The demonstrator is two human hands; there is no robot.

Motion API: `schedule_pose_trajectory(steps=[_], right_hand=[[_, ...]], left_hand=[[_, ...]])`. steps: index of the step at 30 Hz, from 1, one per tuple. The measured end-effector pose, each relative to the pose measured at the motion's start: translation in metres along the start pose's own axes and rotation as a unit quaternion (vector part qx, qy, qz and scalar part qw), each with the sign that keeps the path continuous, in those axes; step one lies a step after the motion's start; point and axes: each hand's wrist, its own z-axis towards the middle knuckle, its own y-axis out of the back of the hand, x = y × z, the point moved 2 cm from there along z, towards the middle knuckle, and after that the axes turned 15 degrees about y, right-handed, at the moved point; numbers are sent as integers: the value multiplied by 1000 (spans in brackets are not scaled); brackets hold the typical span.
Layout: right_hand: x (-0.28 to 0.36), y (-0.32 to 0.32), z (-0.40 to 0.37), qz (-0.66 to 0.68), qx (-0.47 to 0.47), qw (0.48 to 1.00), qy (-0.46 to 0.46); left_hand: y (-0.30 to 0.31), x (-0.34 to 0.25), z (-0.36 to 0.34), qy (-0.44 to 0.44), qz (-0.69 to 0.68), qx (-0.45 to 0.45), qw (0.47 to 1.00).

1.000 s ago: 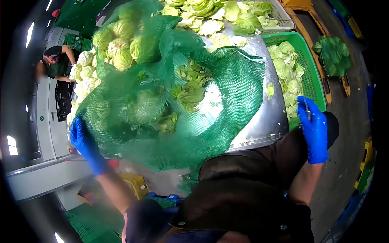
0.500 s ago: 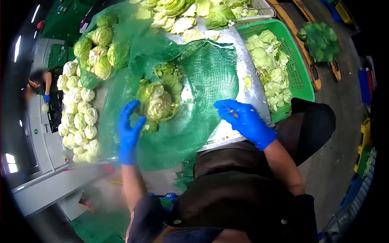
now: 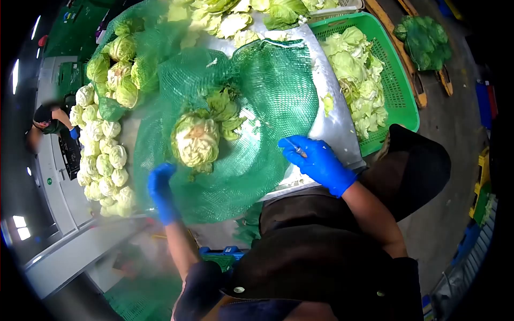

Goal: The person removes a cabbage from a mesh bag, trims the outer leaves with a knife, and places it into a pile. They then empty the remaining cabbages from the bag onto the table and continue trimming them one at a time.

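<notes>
A head of lettuce (image 3: 196,140) rests on the spread green mesh bag (image 3: 276,101), its pale cut base facing up. Loose leaves (image 3: 222,109) lie beside it. My left hand (image 3: 162,192), in a blue glove, is below and left of that head, apart from it; motion blur hides how its fingers are set. My gloved right hand (image 3: 321,163) is closed around a small knife (image 3: 297,150), over the table's near right part. Most of the knife is hidden by the fingers.
Trimmed heads (image 3: 104,160) stand in rows at the left. More lettuces (image 3: 122,69) sit in mesh at the upper left. A green crate (image 3: 393,80) of leaves stands at right. Loose leaves (image 3: 233,24) cover the far table. A co-worker (image 3: 51,117) is at far left.
The lettuce head has turned and shifted slightly left, its base now showing more. My left hand has moved down and away from it. My right hand stays nearly in place.
</notes>
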Motion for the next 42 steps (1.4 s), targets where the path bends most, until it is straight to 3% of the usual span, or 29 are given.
schedule_pose_trajectory(steps=[1, 2, 3, 5, 7, 8, 9, 11, 15, 17, 21, 23, 26, 27, 28, 29, 31, 34, 37, 40, 42], right_hand=[[0, -7, 6, 25, -12, 998, 48], [-2, -18, 10, 50, -21, 994, 93], [1, -28, 15, 75, -30, 987, 139], [12, -47, 30, 87, 32, 990, 104], [25, -62, 50, 21, 102, 989, 103], [18, -74, 56, 54, 93, 989, 101], [15, -82, 63, 87, 100, 990, 37], [7, -95, 80, 149, 110, 979, -90], [-5, -128, 116, 265, 70, 951, -145], [-2, -137, 130, 254, 96, 953, -138], [-9, -154, 135, 283, 66, 952, -100], [18, -126, 124, 268, 91, 955, -89], [18, -107, 92, 287, 73, 953, -64], [46, -76, 77, 244, 98, 962, -73], [55, -58, 59, 272, 81, 957, -53], [42, -61, 46, 329, -10, 941, 75], [70, -18, 2, 303, -43, 951, -51], [52, 20, -52, 257, -204, 939, -104], [29, 35, -66, 263, -412, 860, -148], [6, 43, -59, 275, -426, 844, -176], [-15, 39, -37, 273, -393, 866, -144]], left_hand=[[-11, 9, -8, 37, 9, -36, 999], [-29, -1, -18, 97, 125, 13, 987], [-41, -3, -22, 101, 212, 57, 970], [-32, 20, -10, 218, 271, 142, 927], [-32, 20, 0, 162, 334, 55, 927], [-32, 19, 7, 132, 365, 12, 921], [-19, 24, 24, 85, 269, -32, 959], [-4, 20, 46, 58, 149, -73, 984], [-10, 28, 87, 104, -51, -27, 993], [-26, 39, 99, 115, -187, -15, 975], [-78, 31, 70, 89, -153, -34, 984], [-84, 33, 54, -13, -91, -28, 995], [-116, 21, -11, -29, -152, -23, 988], [-128, 13, -32, -21, -171, -26, 985], [-142, 5, -49, 9, -231, -9, 973], [-158, 0, -62, 0, -216, 20, 976], [-194, -6, -78, -20, -183, 81, 980], [-262, 2, -76, 22, -151, 176, 972], [-317, 27, -58, 143, -193, 295, 925], [-332, 66, -39, 250, -266, 315, 876], [-324, 59, -32, 241, -267, 309, 881]])
